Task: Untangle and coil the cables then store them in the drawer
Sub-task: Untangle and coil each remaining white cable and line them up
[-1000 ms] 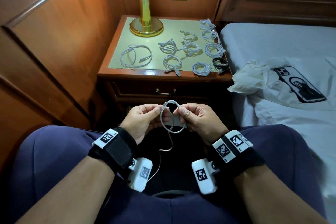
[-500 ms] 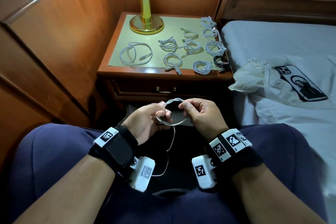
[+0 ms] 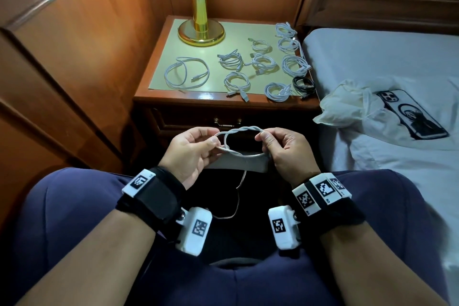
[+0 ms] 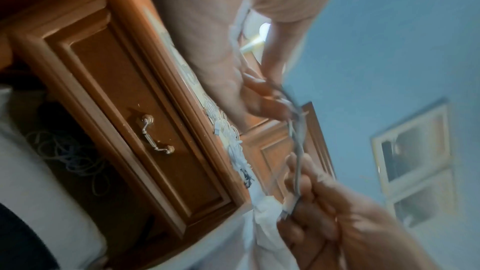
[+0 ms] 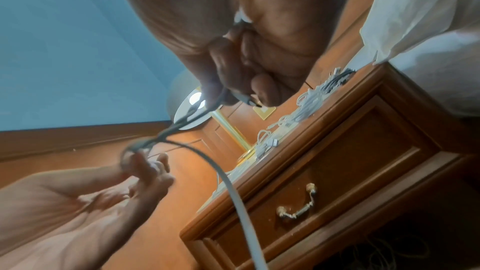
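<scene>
Over my lap I hold a white cable (image 3: pixel 244 129) wound into a small loop, its strands twisted along the top. My left hand (image 3: pixel 196 150) pinches the loop's left side between thumb and fingers, and my right hand (image 3: pixel 282 148) pinches its right side. A loose tail (image 3: pixel 239 189) of the cable hangs down between my knees. In the right wrist view the cable (image 5: pixel 231 190) runs from my right fingers down past the drawer. The nightstand drawer (image 3: pixel 227 123) with its brass handle is closed, just beyond my hands. Several coiled cables (image 3: pixel 237 82) lie on the nightstand top.
A brass lamp base (image 3: pixel 201 32) stands at the back of the nightstand (image 3: pixel 173 100). One larger loose white coil (image 3: pixel 186 76) lies at its left, a black coil (image 3: pixel 303 84) at its right edge. The bed holds a crumpled white bag (image 3: pixel 347 104) and a phone (image 3: pixel 412 114). Wood panelling closes the left.
Both hands have risen and moved slightly apart, stretching the loop from an upright ring into a wide flat oval. The view has tilted down a little.
</scene>
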